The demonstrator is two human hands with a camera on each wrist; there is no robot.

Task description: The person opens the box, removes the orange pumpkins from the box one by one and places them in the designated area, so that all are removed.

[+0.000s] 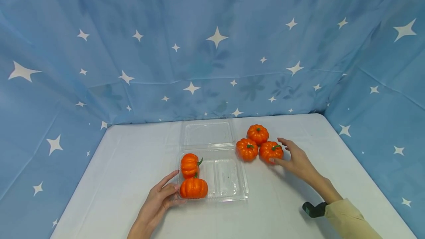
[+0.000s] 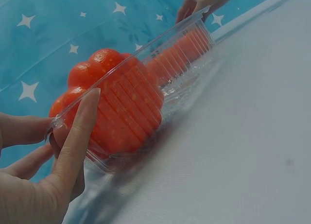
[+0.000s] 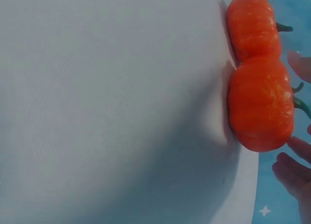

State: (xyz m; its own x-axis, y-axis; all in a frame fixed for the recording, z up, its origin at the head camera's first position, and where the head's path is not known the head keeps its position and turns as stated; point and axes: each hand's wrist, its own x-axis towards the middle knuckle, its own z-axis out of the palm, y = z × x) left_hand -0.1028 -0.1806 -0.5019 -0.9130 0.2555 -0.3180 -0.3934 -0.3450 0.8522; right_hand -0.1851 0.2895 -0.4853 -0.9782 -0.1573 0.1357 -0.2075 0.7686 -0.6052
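A clear plastic clamshell container [image 1: 229, 180] lies with its lid folded back. On its left side sit two small orange pumpkins, one [image 1: 190, 165] behind the other [image 1: 194, 188]. My left hand [image 1: 158, 198] grips the container's left wall, the thumb [image 2: 80, 131] on the outside and other fingers over the rim. Right of the container, three more pumpkins stand grouped on the table. Over the nearest one on the right [image 1: 270, 153], my right hand [image 1: 297, 159] spreads thumb and fingers at either side. In the right wrist view its fingertips [image 3: 291, 173] are close by that pumpkin [image 3: 262, 105].
The other two loose pumpkins [image 1: 246, 149] [image 1: 258, 134] touch or nearly touch the nearest one. The container lid [image 1: 208, 134] lies flat toward the back of the white table [image 1: 132, 150]. Blue star-patterned cloth [image 1: 199, 58] hangs behind the table and along its sides.
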